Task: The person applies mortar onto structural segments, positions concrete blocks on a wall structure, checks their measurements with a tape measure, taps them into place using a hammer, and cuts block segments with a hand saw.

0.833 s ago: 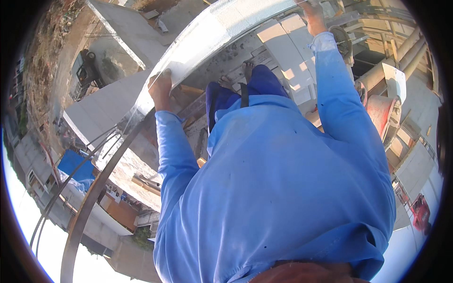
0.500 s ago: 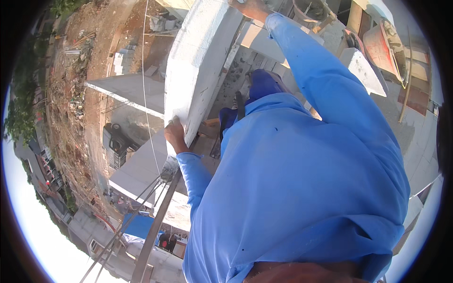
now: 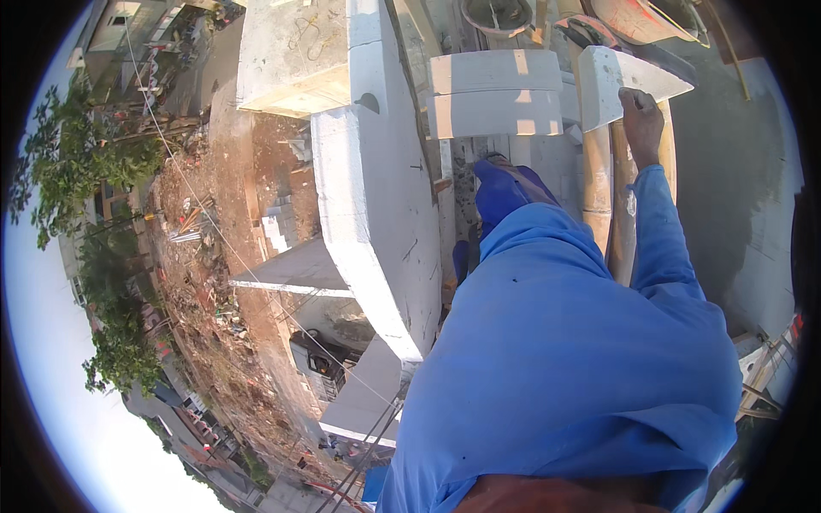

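My right hand (image 3: 642, 126) is reached forward on the right, fingers bent and closed over the near edge of a white angular building block (image 3: 629, 77). The block lies across the bamboo poles (image 3: 597, 192), and part of its near edge is hidden by my fingers. My left hand is out of view, and my blue-sleeved body covers the lower middle. To the left of my legs runs a low white block wall (image 3: 385, 205). Ahead of my feet, two pale blocks (image 3: 496, 94) lie side by side, striped with sunlight.
A round bucket (image 3: 496, 15) and an orange-rimmed trough (image 3: 637, 19) stand at the far side. A concrete ledge (image 3: 295, 51) adjoins the wall. Beyond the wall is a drop to rubble-strewn ground (image 3: 201, 282); a thin string (image 3: 205, 218) crosses over it.
My right hand has come from the far end of the wall to the white angular block on the right. My left hand has let go of the wall and left the view. The view has shifted rightward.
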A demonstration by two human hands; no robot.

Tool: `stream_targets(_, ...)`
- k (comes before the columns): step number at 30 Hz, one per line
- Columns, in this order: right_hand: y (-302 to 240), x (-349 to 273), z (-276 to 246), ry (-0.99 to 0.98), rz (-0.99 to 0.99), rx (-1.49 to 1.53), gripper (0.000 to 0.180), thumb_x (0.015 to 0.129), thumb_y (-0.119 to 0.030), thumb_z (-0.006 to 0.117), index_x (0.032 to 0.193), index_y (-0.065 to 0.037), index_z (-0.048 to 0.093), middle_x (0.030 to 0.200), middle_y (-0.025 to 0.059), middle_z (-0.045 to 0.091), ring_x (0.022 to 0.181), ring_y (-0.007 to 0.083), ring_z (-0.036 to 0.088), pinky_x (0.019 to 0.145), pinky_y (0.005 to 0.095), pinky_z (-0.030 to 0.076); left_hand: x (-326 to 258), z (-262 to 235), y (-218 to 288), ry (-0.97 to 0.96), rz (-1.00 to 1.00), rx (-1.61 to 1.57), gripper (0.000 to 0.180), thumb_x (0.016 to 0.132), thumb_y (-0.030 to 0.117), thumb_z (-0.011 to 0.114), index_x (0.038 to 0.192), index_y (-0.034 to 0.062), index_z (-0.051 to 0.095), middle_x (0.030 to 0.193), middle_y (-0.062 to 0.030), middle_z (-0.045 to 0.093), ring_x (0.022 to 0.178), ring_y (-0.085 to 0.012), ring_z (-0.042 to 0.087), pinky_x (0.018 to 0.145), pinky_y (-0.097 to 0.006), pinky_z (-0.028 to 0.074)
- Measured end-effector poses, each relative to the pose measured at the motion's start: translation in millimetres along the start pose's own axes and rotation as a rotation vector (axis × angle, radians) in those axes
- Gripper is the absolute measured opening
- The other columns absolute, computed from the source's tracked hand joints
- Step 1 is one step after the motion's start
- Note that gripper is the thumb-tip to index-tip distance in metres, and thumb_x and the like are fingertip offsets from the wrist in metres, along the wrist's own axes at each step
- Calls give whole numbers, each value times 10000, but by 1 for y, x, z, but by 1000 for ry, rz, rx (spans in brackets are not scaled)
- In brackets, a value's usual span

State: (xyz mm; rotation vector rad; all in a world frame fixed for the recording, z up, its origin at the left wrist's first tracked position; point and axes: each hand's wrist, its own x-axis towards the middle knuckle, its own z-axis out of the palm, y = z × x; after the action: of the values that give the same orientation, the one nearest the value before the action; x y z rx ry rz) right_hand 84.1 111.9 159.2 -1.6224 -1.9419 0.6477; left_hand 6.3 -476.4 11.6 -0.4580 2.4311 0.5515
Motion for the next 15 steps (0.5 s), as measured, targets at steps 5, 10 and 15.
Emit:
stream_targets(5, 62, 100, -12, 307, 59, 15, 413, 765, -408, 647, 1016, -84, 692, 904, 150, 629, 888, 266, 590, 806, 368, 459, 26, 21, 41, -94, 132, 125, 319, 714, 120, 532, 982, -4, 653, 865, -219, 656, 836, -328, 627, 760, -402, 489)
stream_targets(10, 54, 132, -20, 240, -72, -330, 434, 790, -369, 661, 1090, -56, 634, 940, 167, 603, 908, 319, 580, 815, 405, 452, 52, 31, 118, -151, 280, 215, 364, 680, 92, 542, 1019, 5, 646, 920, -237, 656, 911, -361, 626, 814, -415, 487)
stream_targets(15, 76, 179, 19, 0, -394, -409, 521, 744, -321, 718, 1191, -89, 584, 1134, 208, 528, 1056, 361, 515, 922, 455, 415, 36, 19, 216, -252, 186, 375, 616, 636, -1, 477, 1248, 29, 530, 1049, -245, 635, 1014, -367, 609, 896, -403, 461)
